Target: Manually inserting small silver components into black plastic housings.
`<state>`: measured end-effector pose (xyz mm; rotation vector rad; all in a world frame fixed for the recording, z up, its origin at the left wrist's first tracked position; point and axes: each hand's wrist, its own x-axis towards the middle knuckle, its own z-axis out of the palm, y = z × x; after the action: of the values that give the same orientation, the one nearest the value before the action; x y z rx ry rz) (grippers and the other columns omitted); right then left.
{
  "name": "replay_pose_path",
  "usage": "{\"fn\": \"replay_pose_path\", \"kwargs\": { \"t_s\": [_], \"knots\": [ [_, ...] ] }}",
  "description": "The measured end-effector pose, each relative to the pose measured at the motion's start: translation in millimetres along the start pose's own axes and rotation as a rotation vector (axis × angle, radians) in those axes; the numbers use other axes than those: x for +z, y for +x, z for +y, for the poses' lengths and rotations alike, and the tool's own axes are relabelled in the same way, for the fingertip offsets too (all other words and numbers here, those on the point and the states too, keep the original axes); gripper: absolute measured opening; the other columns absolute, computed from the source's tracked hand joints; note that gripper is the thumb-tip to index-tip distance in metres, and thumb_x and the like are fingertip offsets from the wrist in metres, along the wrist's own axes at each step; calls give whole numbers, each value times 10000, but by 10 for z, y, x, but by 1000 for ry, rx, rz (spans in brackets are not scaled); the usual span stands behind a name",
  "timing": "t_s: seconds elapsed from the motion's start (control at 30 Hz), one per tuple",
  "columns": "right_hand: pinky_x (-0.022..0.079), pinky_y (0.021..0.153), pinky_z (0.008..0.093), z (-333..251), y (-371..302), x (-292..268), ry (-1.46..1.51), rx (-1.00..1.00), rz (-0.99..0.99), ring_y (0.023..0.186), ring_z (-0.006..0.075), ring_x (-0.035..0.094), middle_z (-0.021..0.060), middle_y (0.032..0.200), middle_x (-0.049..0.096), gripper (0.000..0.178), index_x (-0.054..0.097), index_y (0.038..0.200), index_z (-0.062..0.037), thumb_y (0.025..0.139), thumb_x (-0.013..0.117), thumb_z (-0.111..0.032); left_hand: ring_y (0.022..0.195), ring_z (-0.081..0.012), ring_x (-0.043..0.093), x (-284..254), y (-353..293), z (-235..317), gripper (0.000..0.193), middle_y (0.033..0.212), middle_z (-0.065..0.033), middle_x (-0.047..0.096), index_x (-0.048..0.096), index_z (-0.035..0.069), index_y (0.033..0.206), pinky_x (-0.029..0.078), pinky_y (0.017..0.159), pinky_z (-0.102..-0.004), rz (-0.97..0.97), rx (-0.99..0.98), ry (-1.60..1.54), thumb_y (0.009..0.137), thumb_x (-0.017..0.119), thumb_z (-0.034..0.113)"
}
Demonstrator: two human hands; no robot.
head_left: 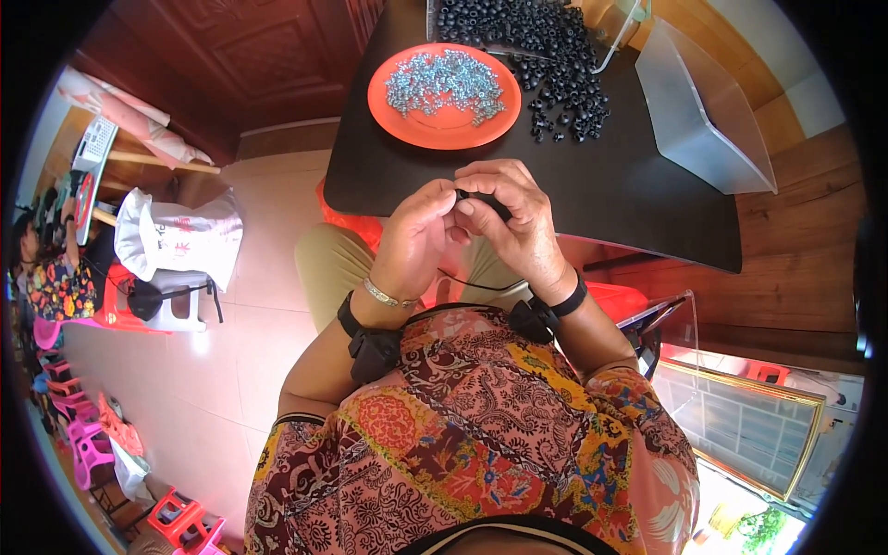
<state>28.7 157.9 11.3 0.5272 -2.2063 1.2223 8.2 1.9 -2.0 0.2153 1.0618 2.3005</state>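
Observation:
My left hand (416, 242) and my right hand (518, 215) meet above my lap, just short of the table's near edge. Pinched between their fingertips is a small black plastic piece (462, 195), mostly covered by the fingers. More black shows inside the curl of my right hand, too hidden to make out. Beyond them, an orange plate (433, 137) carries many tiny shiny silvery pieces (444, 81). To its right, small black ring-like plastic parts (566, 88) lie heaped and scattered on the dark table (601, 185).
A translucent plastic bin (703, 120) stands at the table's right side against a wooden panel. On the left, a white sack (185, 236) rests on stools. A person in a flowered top (60, 287) sits at the far left. Several pink and red stools (88, 449) line the floor.

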Motion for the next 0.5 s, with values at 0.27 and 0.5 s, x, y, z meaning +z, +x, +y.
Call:
{"fn": "replay_pose_path", "kwargs": {
  "t_s": [0.27, 0.5],
  "knots": [
    [497, 811, 359, -73, 108, -60, -73, -55, -116, 931, 270, 613, 87, 978, 665, 211, 668, 938, -57, 735, 724, -45, 806, -116, 548, -41, -25, 29, 215, 868, -5, 587, 555, 59, 942, 405, 743, -268, 19, 34, 58, 931, 490, 264],
    [491, 767, 338, 148, 601, -317, -170, -19, -146, 844, 246, 624, 90, 890, 670, 105, 684, 901, -19, 805, 682, -60, 794, -154, 601, -121, -67, 118, 213, 870, -42, 620, 578, 53, 931, 435, 728, -277, 35, 64, 31, 927, 492, 248]
  ]
}}
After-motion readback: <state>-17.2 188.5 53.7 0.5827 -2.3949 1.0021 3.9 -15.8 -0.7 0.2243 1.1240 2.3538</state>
